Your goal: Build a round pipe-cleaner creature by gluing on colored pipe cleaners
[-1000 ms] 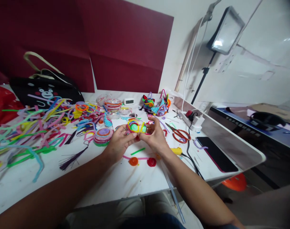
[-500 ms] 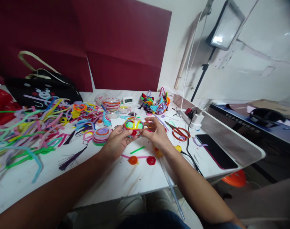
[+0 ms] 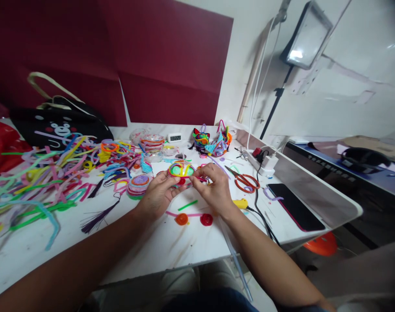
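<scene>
Left to right, as seen by an onlooker in the room. The left hand [image 3: 157, 194] is closed around the left side of the colourful oval piece [image 3: 181, 170], thumb on the near edge and fingers curled beneath. This hand serves best as the steady support: firm enough to stop turning, light enough not to crush the fuzzy rim. The right hand [image 3: 217, 188] is closed in a fingertip pinch at the piece's right edge, apparently on a red strand [image 3: 187, 177]. Small, even pressure, directed along the rim rather than across it, should seat the strand without dragging the yellow bars loose. Wrists low and the piece level would give the cleanest view of the join.

The piece is held above the white table [image 3: 142, 255], between the 2 hands. From its left end, rings of several colours enclose a green area; 2 yellow bars cross it, and the green shows again at right. Red lies along the near edge; fine detail there is too small to tell. Nearer the table's front edge lie 1 green strip [image 3: 187, 205], 1 orange coil [image 3: 181, 219] and 1 red coil [image 3: 206, 219], with orange-handled scissors [image 3: 247, 183] farther right.
</scene>
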Demonstrator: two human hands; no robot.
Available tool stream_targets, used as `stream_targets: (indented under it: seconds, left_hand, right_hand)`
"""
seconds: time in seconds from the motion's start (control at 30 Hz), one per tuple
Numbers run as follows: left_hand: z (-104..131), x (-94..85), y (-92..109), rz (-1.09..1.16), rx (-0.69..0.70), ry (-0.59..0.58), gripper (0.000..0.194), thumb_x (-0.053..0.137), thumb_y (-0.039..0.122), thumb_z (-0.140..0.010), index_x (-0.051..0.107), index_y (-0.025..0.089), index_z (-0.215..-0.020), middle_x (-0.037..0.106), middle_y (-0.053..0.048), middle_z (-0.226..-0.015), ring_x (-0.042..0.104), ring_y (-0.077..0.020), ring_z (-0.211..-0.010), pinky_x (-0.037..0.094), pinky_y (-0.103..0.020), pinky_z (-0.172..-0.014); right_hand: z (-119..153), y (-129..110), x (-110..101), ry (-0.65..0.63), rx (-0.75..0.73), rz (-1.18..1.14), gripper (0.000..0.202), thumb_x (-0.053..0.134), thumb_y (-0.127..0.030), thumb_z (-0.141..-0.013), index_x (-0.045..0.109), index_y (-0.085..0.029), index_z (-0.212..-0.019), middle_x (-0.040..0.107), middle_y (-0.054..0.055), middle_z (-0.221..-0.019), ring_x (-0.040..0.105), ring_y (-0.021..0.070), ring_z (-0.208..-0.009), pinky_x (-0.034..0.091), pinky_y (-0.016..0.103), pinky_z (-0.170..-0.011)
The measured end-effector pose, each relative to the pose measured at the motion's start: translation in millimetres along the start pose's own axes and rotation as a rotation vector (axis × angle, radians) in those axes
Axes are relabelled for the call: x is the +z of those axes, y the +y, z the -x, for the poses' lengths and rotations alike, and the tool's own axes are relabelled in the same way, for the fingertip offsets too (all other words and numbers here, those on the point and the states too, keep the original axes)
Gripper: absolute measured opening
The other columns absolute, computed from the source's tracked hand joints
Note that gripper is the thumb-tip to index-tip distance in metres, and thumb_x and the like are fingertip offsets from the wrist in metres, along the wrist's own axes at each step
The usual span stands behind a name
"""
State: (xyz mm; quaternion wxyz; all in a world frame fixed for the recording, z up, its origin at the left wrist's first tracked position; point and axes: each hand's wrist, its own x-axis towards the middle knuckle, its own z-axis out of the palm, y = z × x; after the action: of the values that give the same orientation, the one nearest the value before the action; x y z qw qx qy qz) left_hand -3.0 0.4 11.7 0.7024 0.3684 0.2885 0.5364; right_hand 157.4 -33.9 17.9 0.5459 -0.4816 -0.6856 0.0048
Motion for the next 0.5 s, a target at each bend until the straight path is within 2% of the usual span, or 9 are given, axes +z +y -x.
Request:
stream_targets:
  seconds: [0.23,0.5]
  left_hand:
    - [0.9,0.7,0.9,-0.009,-0.002,-0.011,0.026,0.069,0.002,-0.07,0.06,0.014,-0.091,0.07,-0.004,-0.082,0.067,-0.0151,-0.074,0.058,-0.026,-0.066]
    - [3.3,4.8,1.5,-0.013,-0.013,0.006,0.026,0.069,0.002,-0.068,0.059,0.015,-0.088,0.07,-0.003,-0.081,0.067,-0.0148,-0.074,0.057,-0.025,-0.064]
  right_hand:
    - [4.6,3.3,7.8,0.012,-0.091,0.112,0.011,0.065,-0.03,-0.085,0.064,-0.022,-0.077,0.065,0.004,-0.078,0.058,0.0207,-0.08,0.04,0.036,-0.078]
    - [6.1,-0.9,11.2,0.023,-0.024,0.132,0.012,0.067,-0.028,-0.081,0.061,-0.022,-0.073,0.063,0.002,-0.073,0.058,0.0199,-0.076,0.039,0.034,-0.074]
